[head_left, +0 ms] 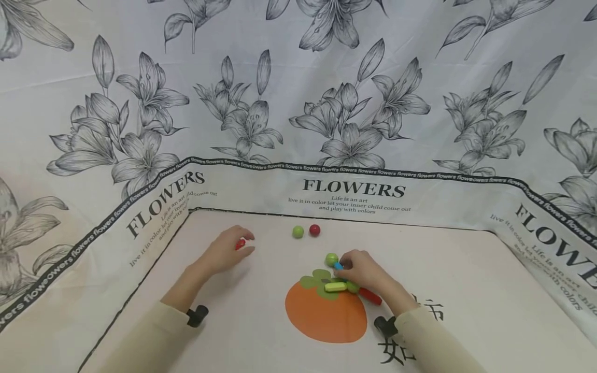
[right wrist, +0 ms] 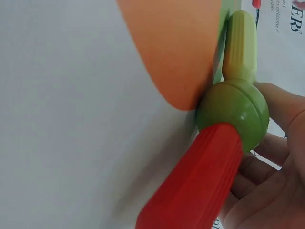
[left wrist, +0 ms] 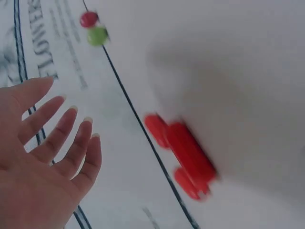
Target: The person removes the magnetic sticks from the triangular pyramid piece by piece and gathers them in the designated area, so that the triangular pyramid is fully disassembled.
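My right hand (head_left: 366,268) pinches a blue stick (head_left: 338,266), part of a toy built from plastic sticks and balls. One green ball (head_left: 331,259) sits at the blue stick's far end. A second green ball (right wrist: 233,112) joins a yellow-green stick (right wrist: 240,45) and a red stick (right wrist: 190,191); the fingers partly hide the blue stick's near end. Over at the left, my left hand (head_left: 228,249) hovers with loosely bent, spread fingers. Beside it, several red pieces (left wrist: 190,152) lie on the table, blurred in the left wrist view, apart from the fingers.
Farther back on the table lie a loose green ball (head_left: 298,231) and a red ball (head_left: 314,230), side by side. A printed orange persimmon (head_left: 326,316) marks the tabletop under the toy. Flower-printed cloth (head_left: 354,191) walls the table at the back and sides.
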### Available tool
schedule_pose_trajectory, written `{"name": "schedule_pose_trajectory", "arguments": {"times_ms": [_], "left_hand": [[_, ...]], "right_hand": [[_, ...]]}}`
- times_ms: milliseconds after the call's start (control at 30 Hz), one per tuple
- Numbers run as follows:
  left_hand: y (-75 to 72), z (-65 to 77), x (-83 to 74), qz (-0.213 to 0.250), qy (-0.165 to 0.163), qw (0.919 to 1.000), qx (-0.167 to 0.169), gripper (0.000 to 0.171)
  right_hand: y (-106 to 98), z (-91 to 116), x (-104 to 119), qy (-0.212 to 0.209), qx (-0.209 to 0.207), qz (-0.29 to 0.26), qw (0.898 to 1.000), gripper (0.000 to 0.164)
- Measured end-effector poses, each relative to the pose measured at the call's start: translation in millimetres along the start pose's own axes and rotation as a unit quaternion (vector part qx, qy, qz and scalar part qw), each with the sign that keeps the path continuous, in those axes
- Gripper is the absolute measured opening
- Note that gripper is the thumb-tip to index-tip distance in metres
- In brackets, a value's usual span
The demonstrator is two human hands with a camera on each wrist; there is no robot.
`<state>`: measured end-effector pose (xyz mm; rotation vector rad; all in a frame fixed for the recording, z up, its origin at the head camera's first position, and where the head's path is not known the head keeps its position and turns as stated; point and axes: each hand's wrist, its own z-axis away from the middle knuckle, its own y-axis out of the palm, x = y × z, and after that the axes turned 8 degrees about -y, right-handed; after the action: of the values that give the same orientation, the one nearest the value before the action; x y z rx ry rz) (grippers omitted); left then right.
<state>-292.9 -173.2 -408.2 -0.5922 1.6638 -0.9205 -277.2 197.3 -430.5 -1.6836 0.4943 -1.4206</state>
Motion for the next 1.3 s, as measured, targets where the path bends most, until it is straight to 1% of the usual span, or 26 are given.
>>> {"name": "schedule_pose_trajectory", "arguments": {"times_ms": [100,233,300,367,433,600,667,800,933,1100,1300], "left_hand": [[15.8,-1.0,-22.9,0.026,0.010,0.9991,0.031,0.028],[39.5,-6.4,-47.1,0.062,0.027,0.9940,0.086,0.028],[50.3,-10.5,-55.9,0.067,0.038,0.9906,0.113,0.031],[60.4,-13.7,-62.9,0.060,0.047,0.9880,0.134,0.033],[68.9,-15.9,-69.7,0.058,0.050,0.9852,0.153,0.037],[87.1,-19.3,-84.8,0.061,0.040,0.9794,0.188,0.042],[93.9,-22.3,-89.1,0.054,0.035,0.9781,0.198,0.044],[103.8,-31.0,-95.5,0.036,0.026,0.9773,0.207,0.044],[111.4,-40.8,-95.9,0.031,0.020,0.9773,0.209,0.041],[114.6,-47.5,-95.3,0.028,0.016,0.9780,0.206,0.036],[116.9,-49.0,-96.1,0.041,0.002,0.9781,0.204,0.030]], "right_hand": [[2.0,0.3,0.9,-0.004,-0.001,0.003,1.000,0.021],[2.7,1.1,0.6,-0.014,0.002,0.007,1.000,0.021],[2.5,2.2,1.3,-0.022,0.005,0.004,1.000,0.020],[2.9,3.8,2.5,-0.026,0.007,-0.004,1.000,0.017],[3.4,5.8,4.2,-0.034,0.012,-0.014,0.999,0.014],[5.0,9.4,7.1,-0.069,0.031,-0.014,0.997,0.009],[4.9,10.0,7.4,-0.079,0.038,-0.011,0.996,0.009],[3.2,10.5,6.7,-0.080,0.046,-0.013,0.996,0.011],[2.0,10.2,4.2,-0.074,0.047,-0.012,0.996,0.014],[2.0,10.1,1.2,-0.075,0.051,-0.009,0.996,0.015],[2.7,9.7,-0.6,-0.087,0.052,-0.013,0.995,0.010]]}}
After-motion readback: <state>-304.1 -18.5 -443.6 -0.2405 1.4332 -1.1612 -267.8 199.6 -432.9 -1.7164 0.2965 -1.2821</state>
